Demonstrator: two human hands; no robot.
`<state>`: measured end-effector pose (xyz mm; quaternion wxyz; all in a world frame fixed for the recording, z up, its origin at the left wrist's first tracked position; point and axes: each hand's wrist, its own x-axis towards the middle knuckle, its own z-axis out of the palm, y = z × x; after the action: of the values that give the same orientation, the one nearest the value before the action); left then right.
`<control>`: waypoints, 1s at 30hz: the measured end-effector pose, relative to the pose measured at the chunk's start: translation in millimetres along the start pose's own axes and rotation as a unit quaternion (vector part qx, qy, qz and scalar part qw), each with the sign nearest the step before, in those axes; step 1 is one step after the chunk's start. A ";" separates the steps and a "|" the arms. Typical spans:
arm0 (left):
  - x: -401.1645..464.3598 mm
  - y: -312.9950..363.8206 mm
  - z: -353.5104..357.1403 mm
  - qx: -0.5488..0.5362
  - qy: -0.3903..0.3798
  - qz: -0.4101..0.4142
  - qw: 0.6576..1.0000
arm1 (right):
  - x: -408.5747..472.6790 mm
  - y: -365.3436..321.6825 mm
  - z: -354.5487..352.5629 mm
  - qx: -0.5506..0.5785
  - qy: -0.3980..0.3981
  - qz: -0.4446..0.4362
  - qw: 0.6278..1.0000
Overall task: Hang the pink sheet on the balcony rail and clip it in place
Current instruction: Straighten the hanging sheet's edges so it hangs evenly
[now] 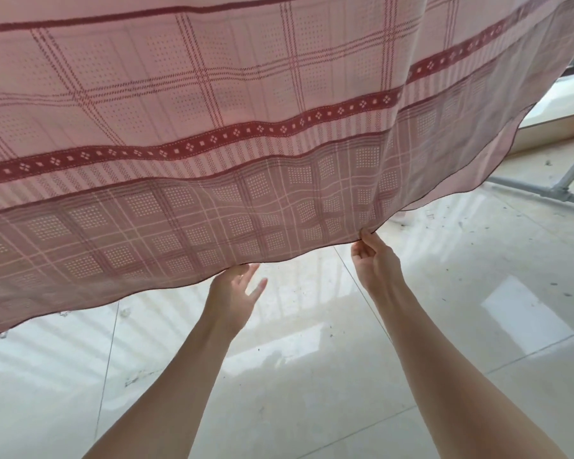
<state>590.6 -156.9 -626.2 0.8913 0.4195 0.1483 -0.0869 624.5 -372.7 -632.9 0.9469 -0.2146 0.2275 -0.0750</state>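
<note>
The pink sheet (212, 111), checked and banded with dark red, hangs across the whole upper view, its lower hem drooping in a curve. My right hand (373, 260) pinches the hem at its lower right part. My left hand (236, 289) reaches up just under the hem with fingers spread and relaxed, its fingertips at the cloth's edge. The rail that carries the sheet is hidden above the view, and no clips show.
Glossy pale floor tiles (312, 359) lie below, speckled with dirt at the right. A grey metal pipe frame (544, 190) runs along the floor at the far right, beside a low ledge and window.
</note>
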 end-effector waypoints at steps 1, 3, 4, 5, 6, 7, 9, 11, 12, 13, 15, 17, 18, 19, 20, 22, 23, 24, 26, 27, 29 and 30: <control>1.5 -9.9 10.9 -0.007 -0.030 -0.017 0.999 | -2.2 0.7 -0.7 0.002 -0.003 0.002 1.000; 4.8 -28.2 35.4 0.015 -0.068 -0.043 0.997 | -7.3 0.6 -2.8 0.002 -0.008 0.003 1.000; 6.6 -36.6 47.3 0.042 -0.079 -0.047 0.995 | -9.0 0.3 -4.0 -0.003 -0.012 0.001 1.000; 8.0 -44.2 57.6 0.068 -0.080 -0.045 0.993 | -10.9 -0.1 -5.2 -0.010 -0.018 0.000 1.000; 9.8 -50.9 67.1 0.087 -0.073 -0.037 0.993 | -11.9 -0.4 -6.9 -0.021 -0.025 0.000 0.999; 12.4 -56.5 74.3 0.097 -0.060 -0.023 0.993 | -12.4 -0.6 -8.8 -0.032 -0.033 0.002 0.999; 15.1 -65.4 85.3 0.102 -0.017 0.002 0.995 | -11.7 -0.6 -12.2 -0.049 -0.049 0.011 0.998; 15.6 -70.0 88.4 0.075 0.031 0.017 0.997 | -9.2 -1.6 -14.0 -0.053 -0.063 0.026 0.996; 15.3 -70.7 87.9 0.063 0.045 0.021 0.997 | -7.2 -3.0 -13.6 -0.049 -0.072 0.037 0.995; 14.8 -69.9 86.0 0.060 0.052 0.025 0.997 | -6.0 -5.8 -12.2 -0.046 -0.087 0.052 0.994; 15.6 -64.5 78.2 0.059 0.067 0.033 0.995 | -2.6 -13.4 -7.6 -0.067 -0.126 0.085 0.986; 17.7 -57.0 69.9 0.056 0.078 0.039 0.995 | 4.7 -20.9 -1.6 -0.096 -0.158 0.105 0.977; 18.0 -54.4 66.6 0.055 0.081 0.040 0.994 | 8.8 -24.6 1.7 -0.096 -0.166 0.108 0.975; 18.0 -52.8 64.4 0.056 0.082 0.041 0.994 | 13.2 -28.4 5.5 -0.089 -0.170 0.107 0.976; 17.7 -52.0 61.9 0.056 0.084 0.043 0.994 | 17.7 -32.1 10.0 -0.075 -0.165 0.102 0.978; 17.1 -50.2 57.0 0.052 0.087 0.048 0.994 | 27.3 -41.6 18.1 -0.030 -0.139 0.085 0.986; 17.2 -48.1 54.8 0.049 0.090 0.051 0.993 | 32.0 -48.1 21.3 -0.007 -0.127 0.076 0.989; 18.4 -45.4 52.5 0.046 0.094 0.055 0.993 | 37.4 -55.5 23.7 0.008 -0.116 0.066 0.991; 21.3 -38.5 47.9 0.045 0.102 0.062 0.992 | 47.1 -73.0 25.7 0.007 -0.104 0.040 0.994; 22.5 -35.1 45.8 0.045 0.104 0.066 0.991 | 51.2 -81.4 24.9 0.004 -0.102 0.027 0.994; 25.8 -30.6 41.7 0.048 0.108 0.074 0.990 | 59.5 -92.2 18.7 0.000 -0.092 0.004 0.996; 27.3 -29.5 40.0 0.052 0.110 0.076 0.990 | 63.0 -94.3 13.9 -0.028 -0.092 -0.009 0.995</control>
<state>615.7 -207.4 -632.5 0.8508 0.4821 0.2081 0.0198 682.4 -467.2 -605.3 0.9568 -0.2488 0.1394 -0.0569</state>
